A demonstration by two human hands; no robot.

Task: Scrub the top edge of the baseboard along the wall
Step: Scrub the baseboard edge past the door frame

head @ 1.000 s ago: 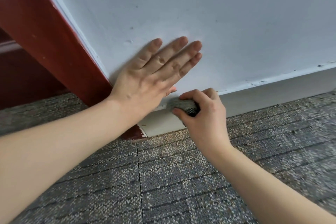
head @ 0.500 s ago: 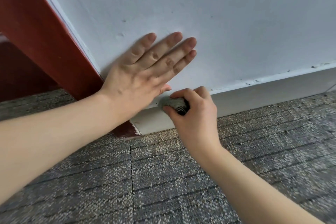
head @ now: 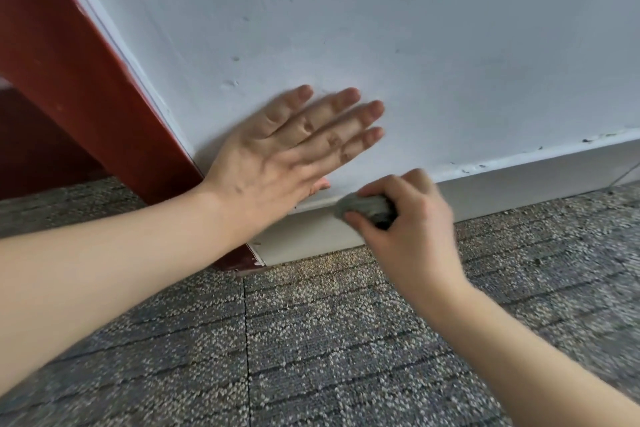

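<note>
The baseboard (head: 502, 189) runs along the foot of the white wall (head: 415, 45), above the carpet (head: 311, 340). Your right hand (head: 408, 218) is closed around a grey scrubber (head: 363, 206) pressed on its top edge. Your left hand (head: 277, 163) lies flat on the wall, fingers spread, beside the red door frame (head: 86, 80).

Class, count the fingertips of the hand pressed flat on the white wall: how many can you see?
4. The left hand spreads four fingertips side by side on the white painted wall, pointing up and right. The thumb is mostly hidden beneath the palm.
</note>
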